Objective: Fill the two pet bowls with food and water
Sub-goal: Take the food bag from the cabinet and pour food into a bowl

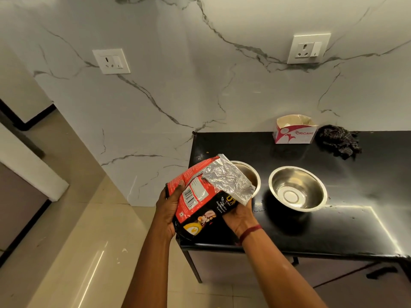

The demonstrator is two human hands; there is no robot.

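Note:
Two steel pet bowls stand side by side on the black counter (347, 232). The left bowl (249, 174) is partly hidden behind a red and black pet food bag (200, 203), and brown food shows inside it. The right bowl (298, 188) holds no food; whether it holds water I cannot tell. My left hand (168, 207) grips the bag's left side. My right hand (239, 215) holds the bag from below on its right. The bag's torn silver foil top (226, 178) tilts over the left bowl.
A white and pink tissue box (294, 130) and a dark crumpled cloth (339, 141) sit at the counter's back by the marble wall. Two wall sockets (111, 61) (308, 48) are above. Beige tiled floor (89, 241) lies to the left of the counter's edge.

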